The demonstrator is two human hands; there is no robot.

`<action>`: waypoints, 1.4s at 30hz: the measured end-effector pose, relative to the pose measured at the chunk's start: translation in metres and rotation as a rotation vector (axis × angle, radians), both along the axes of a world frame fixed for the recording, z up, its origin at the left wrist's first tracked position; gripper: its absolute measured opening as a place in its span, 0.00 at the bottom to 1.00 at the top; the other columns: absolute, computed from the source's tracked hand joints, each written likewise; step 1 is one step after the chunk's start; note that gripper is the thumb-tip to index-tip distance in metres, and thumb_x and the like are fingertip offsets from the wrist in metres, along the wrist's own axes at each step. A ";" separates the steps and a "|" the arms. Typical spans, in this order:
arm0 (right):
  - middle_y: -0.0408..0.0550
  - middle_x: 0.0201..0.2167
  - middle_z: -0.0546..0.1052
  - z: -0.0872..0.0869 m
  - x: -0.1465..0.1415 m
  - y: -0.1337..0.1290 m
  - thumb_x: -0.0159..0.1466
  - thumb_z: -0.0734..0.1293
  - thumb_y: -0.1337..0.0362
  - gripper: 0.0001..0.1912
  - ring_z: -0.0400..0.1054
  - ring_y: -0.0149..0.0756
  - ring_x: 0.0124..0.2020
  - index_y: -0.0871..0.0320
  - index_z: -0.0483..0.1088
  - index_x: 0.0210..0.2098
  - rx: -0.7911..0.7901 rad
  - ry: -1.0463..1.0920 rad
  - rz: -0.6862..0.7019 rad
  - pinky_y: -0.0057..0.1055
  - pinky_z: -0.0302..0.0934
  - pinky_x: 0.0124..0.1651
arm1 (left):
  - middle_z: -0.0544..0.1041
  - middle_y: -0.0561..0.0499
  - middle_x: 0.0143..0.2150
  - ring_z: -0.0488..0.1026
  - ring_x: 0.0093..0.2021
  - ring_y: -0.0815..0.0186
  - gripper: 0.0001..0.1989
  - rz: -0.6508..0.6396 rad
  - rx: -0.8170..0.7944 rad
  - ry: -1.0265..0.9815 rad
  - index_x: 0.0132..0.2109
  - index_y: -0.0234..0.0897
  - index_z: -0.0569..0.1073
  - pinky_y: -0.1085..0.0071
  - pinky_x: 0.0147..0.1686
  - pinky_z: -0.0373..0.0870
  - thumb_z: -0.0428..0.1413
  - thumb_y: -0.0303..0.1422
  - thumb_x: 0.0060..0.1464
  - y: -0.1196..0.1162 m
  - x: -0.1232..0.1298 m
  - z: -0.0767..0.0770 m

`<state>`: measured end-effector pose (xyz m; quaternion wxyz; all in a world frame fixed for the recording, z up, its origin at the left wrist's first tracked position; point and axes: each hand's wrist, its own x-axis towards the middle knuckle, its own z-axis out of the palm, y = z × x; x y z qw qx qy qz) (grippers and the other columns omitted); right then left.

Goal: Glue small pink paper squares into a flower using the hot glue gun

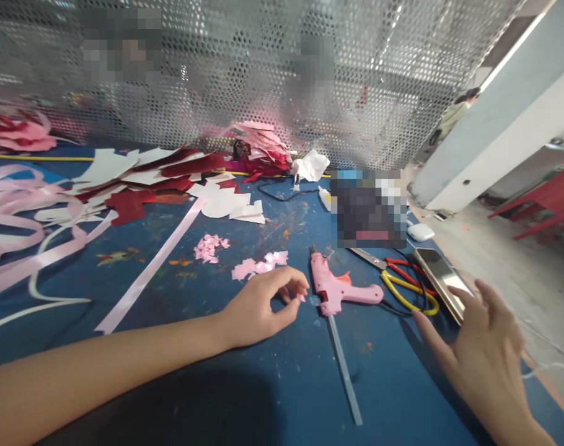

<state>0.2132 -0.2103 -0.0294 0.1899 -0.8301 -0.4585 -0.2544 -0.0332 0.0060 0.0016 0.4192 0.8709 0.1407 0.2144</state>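
My left hand (261,306) is closed in a pinch on a small pink ribbon piece (302,298), mostly hidden by the fingers. Just right of it lies a pink glue gun (327,286) with a long clear glue stick (344,371) sticking out behind. My right hand (484,347), its fingers spread, hovers by the near end of a phone (437,272); whether a fingertip touches the phone, I cannot tell. Scissors with yellow handles (405,294) and a red-handled tool (405,267) lie between glue gun and phone. Beyond my left hand are cut pink ribbon pieces (261,264) and a small pink heap (210,246).
A pink ribbon strip (154,263) crosses the blue table (189,384), with loops of ribbon (12,272) and a white cord (38,291) at left. White and red cut sheets (156,170) are piled behind. A perforated metal screen (245,74) stands at the back.
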 end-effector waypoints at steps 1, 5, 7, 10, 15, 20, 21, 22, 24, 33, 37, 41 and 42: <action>0.68 0.60 0.59 -0.002 0.002 -0.005 0.60 0.59 0.41 0.36 0.57 0.67 0.59 0.59 0.58 0.59 -0.019 0.022 -0.010 0.68 0.53 0.54 | 0.74 0.52 0.36 0.72 0.35 0.70 0.07 0.007 -0.022 -0.003 0.40 0.38 0.69 0.75 0.35 0.72 0.51 0.25 0.53 0.000 0.000 0.001; 0.67 0.61 0.56 0.001 0.001 -0.005 0.61 0.62 0.46 0.35 0.58 0.64 0.59 0.60 0.54 0.60 0.022 0.014 0.142 0.67 0.54 0.54 | 0.74 0.53 0.35 0.72 0.32 0.70 0.08 0.103 -0.022 0.002 0.41 0.38 0.70 0.74 0.34 0.73 0.57 0.30 0.52 0.007 -0.001 0.007; 0.66 0.62 0.55 0.007 -0.005 0.006 0.61 0.65 0.54 0.30 0.54 0.60 0.61 0.59 0.56 0.59 0.072 -0.049 0.303 0.64 0.51 0.58 | 0.75 0.52 0.34 0.72 0.30 0.71 0.04 0.182 0.047 -0.005 0.37 0.38 0.73 0.74 0.33 0.72 0.57 0.33 0.54 0.017 -0.004 0.013; 0.65 0.60 0.59 0.018 -0.019 0.034 0.60 0.66 0.63 0.24 0.54 0.56 0.62 0.59 0.59 0.55 -0.005 -0.116 0.576 0.59 0.54 0.59 | 0.75 0.52 0.33 0.72 0.33 0.68 0.06 0.332 0.159 -0.019 0.33 0.39 0.74 0.73 0.32 0.72 0.55 0.35 0.55 0.033 -0.016 0.020; 0.61 0.55 0.66 0.022 -0.039 0.091 0.57 0.63 0.72 0.20 0.56 0.52 0.61 0.61 0.65 0.49 -0.055 -0.191 0.844 0.53 0.56 0.60 | 0.75 0.51 0.36 0.74 0.35 0.65 0.06 0.605 0.225 -0.039 0.34 0.40 0.73 0.70 0.35 0.74 0.56 0.37 0.54 0.054 -0.046 0.021; 0.60 0.54 0.68 0.017 -0.043 0.113 0.57 0.61 0.74 0.22 0.59 0.46 0.59 0.61 0.64 0.52 -0.033 -0.050 0.952 0.48 0.60 0.58 | 0.76 0.47 0.44 0.75 0.42 0.62 0.07 0.648 0.371 -0.004 0.34 0.39 0.71 0.66 0.43 0.75 0.54 0.37 0.55 0.070 -0.065 0.016; 0.59 0.53 0.68 0.016 -0.043 0.113 0.57 0.60 0.75 0.22 0.59 0.45 0.58 0.60 0.63 0.52 -0.023 -0.023 0.946 0.48 0.61 0.57 | 0.77 0.47 0.45 0.75 0.43 0.61 0.07 0.652 0.427 0.036 0.33 0.39 0.70 0.65 0.45 0.74 0.54 0.37 0.55 0.074 -0.066 0.014; 0.59 0.53 0.68 0.016 -0.042 0.112 0.57 0.60 0.75 0.22 0.60 0.45 0.58 0.59 0.64 0.51 -0.017 -0.006 0.939 0.48 0.62 0.56 | 0.77 0.48 0.45 0.75 0.44 0.60 0.07 0.652 0.476 0.075 0.33 0.39 0.70 0.64 0.47 0.73 0.53 0.37 0.55 0.078 -0.066 0.013; 0.58 0.52 0.69 0.015 -0.041 0.109 0.57 0.60 0.75 0.20 0.61 0.45 0.57 0.59 0.64 0.50 -0.018 0.005 0.930 0.47 0.63 0.55 | 0.78 0.48 0.46 0.76 0.44 0.59 0.07 0.651 0.514 0.138 0.36 0.39 0.71 0.63 0.49 0.71 0.53 0.37 0.54 0.083 -0.065 0.010; 0.58 0.53 0.67 0.016 -0.042 0.107 0.57 0.60 0.75 0.19 0.62 0.44 0.55 0.58 0.65 0.47 -0.083 0.011 0.931 0.44 0.63 0.54 | 0.80 0.52 0.40 0.77 0.42 0.62 0.10 0.619 0.543 0.137 0.35 0.41 0.75 0.66 0.47 0.72 0.50 0.34 0.55 0.086 -0.067 0.004; 0.58 0.53 0.67 0.017 -0.042 0.106 0.58 0.60 0.75 0.18 0.62 0.45 0.55 0.59 0.64 0.48 -0.096 -0.001 0.933 0.43 0.63 0.54 | 0.80 0.52 0.39 0.77 0.41 0.62 0.10 0.620 0.554 0.117 0.34 0.42 0.77 0.65 0.47 0.72 0.51 0.36 0.55 0.086 -0.067 0.006; 0.60 0.52 0.67 0.015 -0.041 0.105 0.58 0.61 0.75 0.19 0.62 0.47 0.54 0.61 0.64 0.49 -0.097 -0.017 0.944 0.45 0.64 0.54 | 0.80 0.51 0.40 0.76 0.40 0.62 0.10 0.649 0.538 0.110 0.35 0.42 0.77 0.65 0.47 0.72 0.53 0.39 0.55 0.088 -0.069 0.006; 0.61 0.52 0.67 0.014 -0.041 0.105 0.58 0.61 0.75 0.19 0.62 0.47 0.54 0.62 0.63 0.50 -0.096 -0.019 0.947 0.45 0.64 0.53 | 0.80 0.50 0.40 0.76 0.41 0.62 0.10 0.646 0.530 0.103 0.35 0.41 0.78 0.65 0.48 0.71 0.53 0.39 0.55 0.088 -0.070 0.007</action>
